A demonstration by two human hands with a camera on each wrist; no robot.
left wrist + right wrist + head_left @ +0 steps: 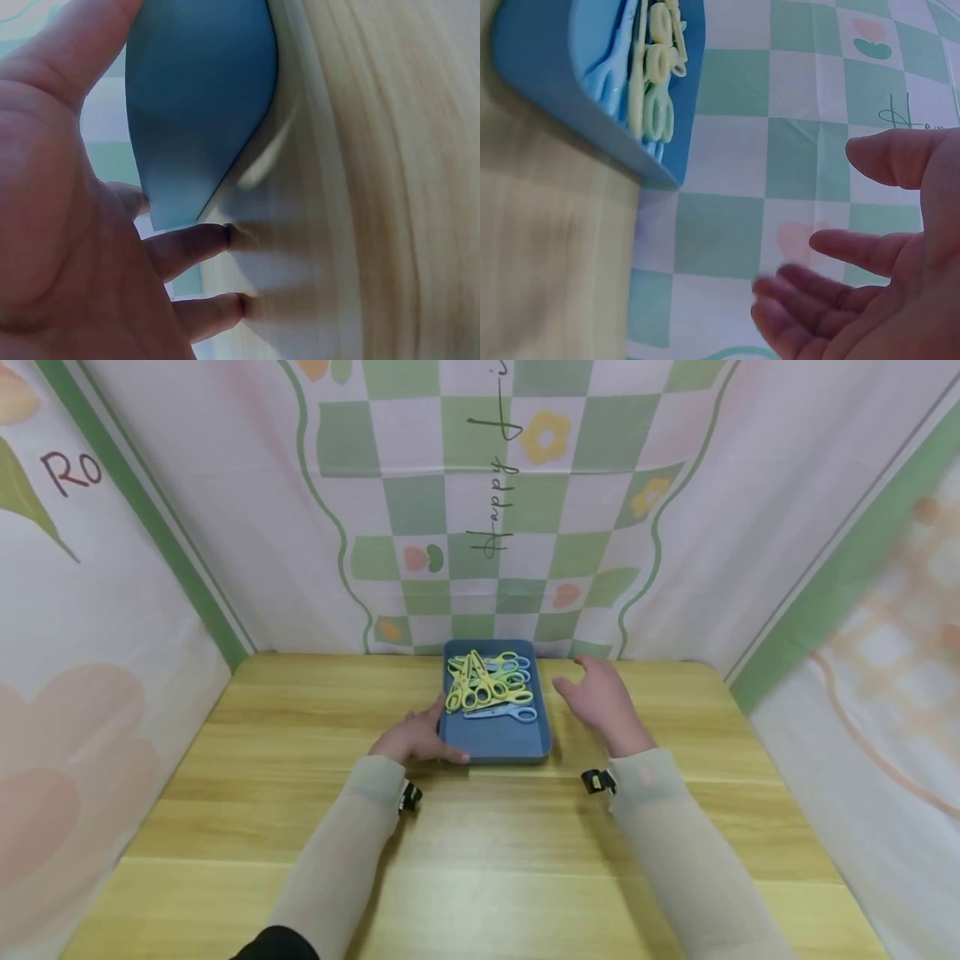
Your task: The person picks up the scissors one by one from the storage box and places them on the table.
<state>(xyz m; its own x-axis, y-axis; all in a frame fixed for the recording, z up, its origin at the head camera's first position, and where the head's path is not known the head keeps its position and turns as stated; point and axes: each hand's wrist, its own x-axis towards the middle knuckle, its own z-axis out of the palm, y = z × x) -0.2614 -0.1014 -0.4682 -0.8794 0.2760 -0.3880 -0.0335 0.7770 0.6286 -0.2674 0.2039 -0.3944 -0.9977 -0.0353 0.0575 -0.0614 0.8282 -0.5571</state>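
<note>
Blue tray: a shallow blue tray (495, 743) sits on the wood-grain worktop (480, 868), its long sides running away from the person; its near end shows bare floor.
Scissors: a heap of scissors (480, 681) in yellow, green and blue fills the far part of the tray; several yellow pairs lie crossed on top, while one blue pair (504, 710) stretches across the tray on the near side of the heap, its handle toward the tray's right wall.
Left hand: the left hand (416, 737) is spread at the tray's left side, fingers extended rather than curled; the thumb touches the tray's near-left corner.
Right hand: the right hand (603, 700) hovers just to the right of the tray and apart from it, thumb and fingers relaxed and unclenched.
Sleeves: a pale left sleeve (337, 852) and right sleeve (697, 852) reach in from the near side of the tray.
Backdrop: a green-and-white checked cloth (517, 502) hangs beyond the tray, printed with flowers and the word "Happy" turned sideways.
</note>
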